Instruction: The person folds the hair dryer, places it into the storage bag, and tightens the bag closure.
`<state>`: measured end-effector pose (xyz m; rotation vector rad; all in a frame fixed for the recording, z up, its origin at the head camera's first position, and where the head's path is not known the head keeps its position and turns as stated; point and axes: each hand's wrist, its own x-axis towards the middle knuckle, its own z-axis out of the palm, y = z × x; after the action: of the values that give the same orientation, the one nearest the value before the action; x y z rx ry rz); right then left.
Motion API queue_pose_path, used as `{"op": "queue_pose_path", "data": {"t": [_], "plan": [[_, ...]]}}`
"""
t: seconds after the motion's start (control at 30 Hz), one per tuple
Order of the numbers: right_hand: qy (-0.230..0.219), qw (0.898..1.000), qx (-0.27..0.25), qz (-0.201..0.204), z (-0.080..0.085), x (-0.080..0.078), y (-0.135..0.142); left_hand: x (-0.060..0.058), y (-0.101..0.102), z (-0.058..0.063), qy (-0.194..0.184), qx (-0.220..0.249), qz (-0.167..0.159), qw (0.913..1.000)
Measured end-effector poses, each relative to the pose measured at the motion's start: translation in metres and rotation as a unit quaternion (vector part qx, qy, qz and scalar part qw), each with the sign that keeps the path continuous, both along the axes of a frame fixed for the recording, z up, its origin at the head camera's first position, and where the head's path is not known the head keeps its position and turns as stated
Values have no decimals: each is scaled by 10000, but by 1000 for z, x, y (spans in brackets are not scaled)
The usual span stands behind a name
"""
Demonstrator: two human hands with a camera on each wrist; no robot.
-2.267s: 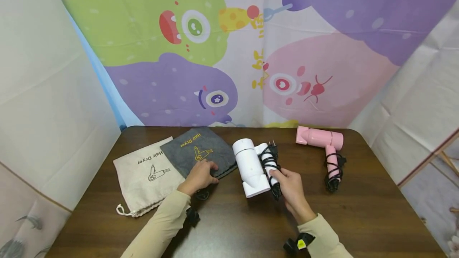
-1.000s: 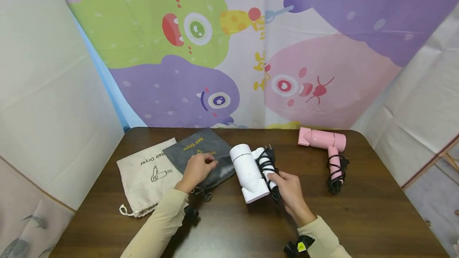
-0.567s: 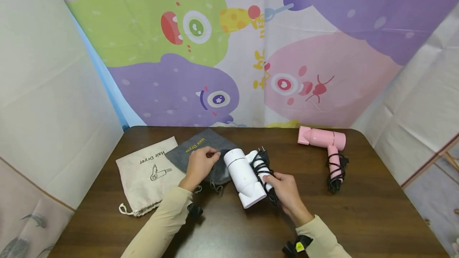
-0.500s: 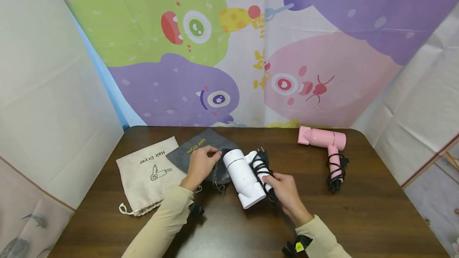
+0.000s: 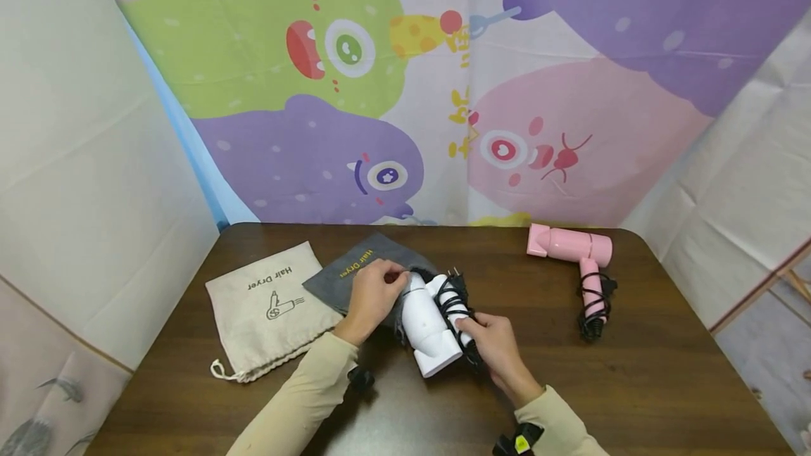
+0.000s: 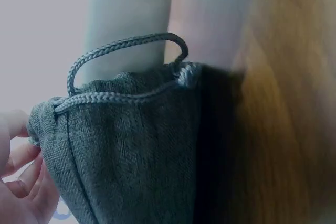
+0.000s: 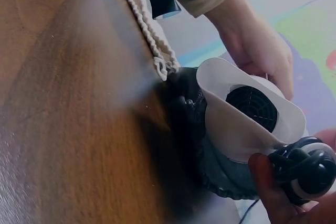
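My left hand (image 5: 375, 295) pinches the mouth edge of a dark grey drawstring bag (image 5: 338, 274) marked "Hair Dryer". In the left wrist view the bag's mouth (image 6: 131, 85) gapes around a pale blurred shape, with a loop of drawstring (image 6: 128, 41) across it. My right hand (image 5: 499, 349) grips the folded handle (image 5: 451, 301) of a white hair dryer (image 5: 423, 326), which is wrapped in its black cord. The dryer's rear end is at the bag's mouth, partly covered by cloth. Its wide nozzle (image 7: 223, 124) points away from the bag in the right wrist view.
A cream drawstring bag (image 5: 262, 308) lies flat at the left, beside the grey bag. At the back right of the brown table (image 5: 621, 400) lies a pink hair dryer (image 5: 570, 243), its black cord wound round the handle. A cartoon-printed cloth hangs behind.
My left hand has lifted the grey bag's mouth edge and drawn it right, over the white dryer's rear end. My right hand has brought the dryer left and nearer to me.
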<state>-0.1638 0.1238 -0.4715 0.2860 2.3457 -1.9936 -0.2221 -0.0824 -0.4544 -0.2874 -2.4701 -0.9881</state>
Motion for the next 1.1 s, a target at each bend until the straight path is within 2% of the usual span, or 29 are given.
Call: {"op": "queue_pose_path", "data": {"t": [0.1,0.23,0.37,0.57,0.63,0.8,0.9,0.97,1.1], "plan": [[22,10000,9,5,-3,0,-2,6,5,1,-46,-61,-180,9998],[17,10000,30,-35,-5,0,-3,15,10,3,-293,-252,-473,9981],[17,9999,125,-20,-5,0,-3,17,11,7,-580,-625,-519,9950],[27,9999,98,56,-5,1,-4,8,17,17,-747,-1034,-537,9904],[52,9999,136,56,-5,1,-5,3,20,20,-849,-1270,-612,9864],[70,9997,227,77,-5,3,-4,-6,28,31,-1402,-2002,-894,9655],[54,9996,252,118,-6,5,-4,-11,31,35,-1521,-2312,-973,9560],[61,9996,256,133,-5,6,-4,-14,32,37,-1545,-2373,-968,9542],[143,9994,236,203,-5,6,-3,-19,34,35,-1701,-1934,-843,9626]]}}
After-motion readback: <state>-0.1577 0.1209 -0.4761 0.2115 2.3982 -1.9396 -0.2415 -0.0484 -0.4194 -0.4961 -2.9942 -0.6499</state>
